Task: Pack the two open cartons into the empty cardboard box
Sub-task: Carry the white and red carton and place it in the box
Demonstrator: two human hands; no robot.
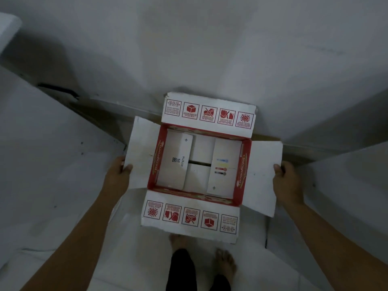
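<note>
An open carton (258,175) with red walls and white flaps hangs in front of me, above the white floor. Its four flaps are folded outward, and the near and far ones carry red handling symbols. Inside I see only its white bottom flaps, with a barcode on the left one and colour bars on the right one. My left hand (120,171) grips the edge of the left flap. My right hand (286,177) grips the edge of the right flap. A second carton and a separate cardboard box are not in view.
My bare feet (225,263) stand on the white tiled floor just below the carton. A white wall (210,49) rises right behind it. A brown strip of cardboard (264,137) shows at the wall's foot. A dark gap (56,89) lies at the far left.
</note>
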